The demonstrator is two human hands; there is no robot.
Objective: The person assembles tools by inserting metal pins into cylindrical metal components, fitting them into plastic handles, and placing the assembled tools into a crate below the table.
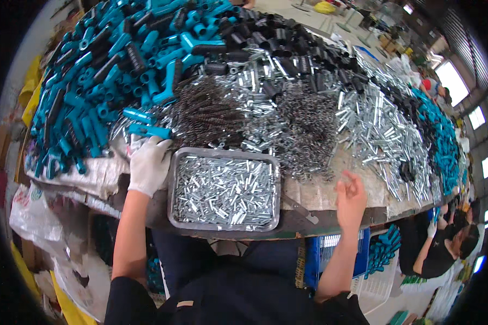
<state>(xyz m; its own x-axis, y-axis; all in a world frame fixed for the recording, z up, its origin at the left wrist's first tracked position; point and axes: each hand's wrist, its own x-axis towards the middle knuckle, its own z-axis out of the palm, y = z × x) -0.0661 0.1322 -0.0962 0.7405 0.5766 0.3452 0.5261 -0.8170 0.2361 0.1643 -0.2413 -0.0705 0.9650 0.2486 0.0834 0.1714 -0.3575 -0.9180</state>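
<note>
On the table (320, 197): teal handles (171, 78), black tubes (281, 37), silver rods (377, 122), gray tray (225, 153).

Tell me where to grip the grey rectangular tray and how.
I'd hold the grey rectangular tray by the raised rim at its short ends, left hand from the left, right hand from the right: it lies longer side to side, and loose silver metal pins fill its open top.

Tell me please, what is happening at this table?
A person is at a table heaped with teal parts and shiny metal pieces. The gloved left hand has its fingers on one teal piece. The bare right hand hovers over the near edge, with nothing visible in it. Between them sits a grey tray full of small metal pins.
</note>
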